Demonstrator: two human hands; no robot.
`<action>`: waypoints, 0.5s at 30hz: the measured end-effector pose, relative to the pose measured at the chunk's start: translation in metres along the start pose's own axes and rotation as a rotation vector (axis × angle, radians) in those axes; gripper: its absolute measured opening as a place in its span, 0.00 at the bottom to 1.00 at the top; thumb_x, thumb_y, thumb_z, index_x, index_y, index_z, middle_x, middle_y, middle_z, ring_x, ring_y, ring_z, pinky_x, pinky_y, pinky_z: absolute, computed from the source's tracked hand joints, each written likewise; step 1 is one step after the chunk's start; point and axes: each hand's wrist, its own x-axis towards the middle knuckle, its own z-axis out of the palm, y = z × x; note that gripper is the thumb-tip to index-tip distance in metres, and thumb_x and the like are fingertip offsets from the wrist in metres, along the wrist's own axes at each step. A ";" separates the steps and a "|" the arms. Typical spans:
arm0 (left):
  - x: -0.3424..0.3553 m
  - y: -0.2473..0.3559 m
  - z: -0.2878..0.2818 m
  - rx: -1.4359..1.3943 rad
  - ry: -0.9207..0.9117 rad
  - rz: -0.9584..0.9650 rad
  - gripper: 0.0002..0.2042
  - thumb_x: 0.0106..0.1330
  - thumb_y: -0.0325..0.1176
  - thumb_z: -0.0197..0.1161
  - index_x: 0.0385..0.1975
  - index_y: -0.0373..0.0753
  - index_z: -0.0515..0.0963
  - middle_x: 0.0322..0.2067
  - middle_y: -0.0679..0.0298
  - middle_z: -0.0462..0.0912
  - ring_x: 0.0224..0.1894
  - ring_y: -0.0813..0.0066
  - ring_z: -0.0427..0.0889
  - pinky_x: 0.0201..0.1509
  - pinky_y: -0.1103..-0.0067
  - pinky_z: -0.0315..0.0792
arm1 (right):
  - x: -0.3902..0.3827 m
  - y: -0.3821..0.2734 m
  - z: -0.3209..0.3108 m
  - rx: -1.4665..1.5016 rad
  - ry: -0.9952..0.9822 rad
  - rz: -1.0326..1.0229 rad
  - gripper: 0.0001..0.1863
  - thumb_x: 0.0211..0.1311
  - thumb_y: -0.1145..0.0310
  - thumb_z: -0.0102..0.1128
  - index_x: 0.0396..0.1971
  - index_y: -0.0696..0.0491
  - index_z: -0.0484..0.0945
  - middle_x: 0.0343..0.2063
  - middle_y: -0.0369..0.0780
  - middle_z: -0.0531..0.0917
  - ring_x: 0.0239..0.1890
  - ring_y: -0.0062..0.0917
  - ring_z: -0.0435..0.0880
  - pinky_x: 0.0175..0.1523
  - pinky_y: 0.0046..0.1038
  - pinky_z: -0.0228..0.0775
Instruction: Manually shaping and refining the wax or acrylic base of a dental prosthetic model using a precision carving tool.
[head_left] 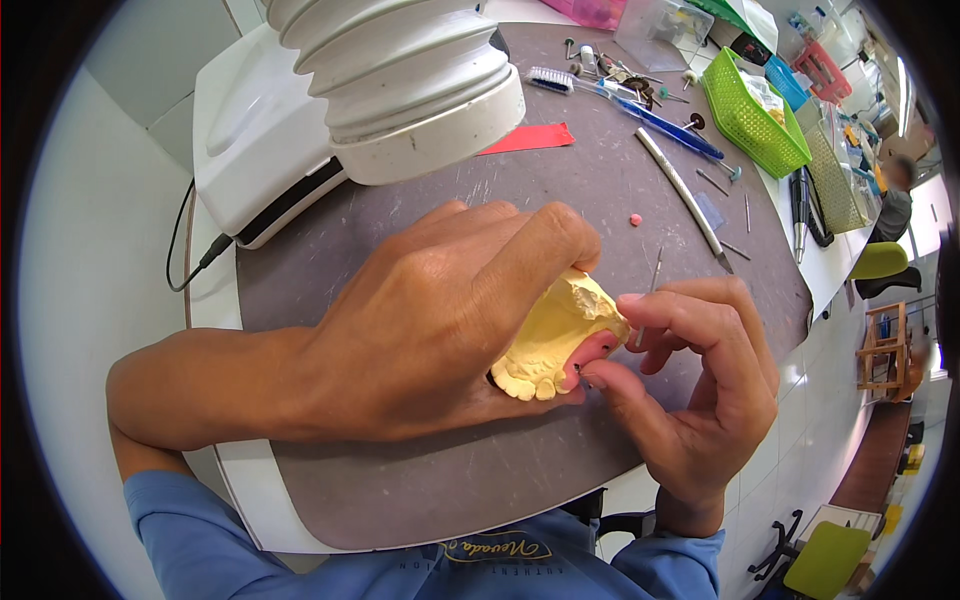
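Observation:
My left hand (440,320) grips a yellow plaster dental cast (545,330), with its fingers curled round the back and side. A pink piece (590,350) with small dark bits lies along the cast's right side. My right hand (700,390) is curled beside it, a slim metal instrument (653,271) held among its fingers. The right thumb tip is at the pink piece's lower edge, by a tiny wire-like bit too small to make out clearly.
A white extraction hose (400,100) hangs over a white machine (250,150). On the mat (330,490) are a knife (680,195), toothbrush (665,125), red strip (525,137) and several small tools. A green basket (750,110) stands back right. Another person (890,210) is in the background.

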 end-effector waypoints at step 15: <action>0.004 0.000 -0.006 -0.066 -0.053 -0.022 0.36 0.47 0.37 0.85 0.55 0.36 0.73 0.49 0.57 0.83 0.53 0.61 0.80 0.54 0.71 0.76 | -0.022 0.010 -0.021 0.078 0.249 -0.036 0.13 0.52 0.82 0.71 0.39 0.59 0.84 0.32 0.42 0.81 0.29 0.22 0.78 0.33 0.21 0.70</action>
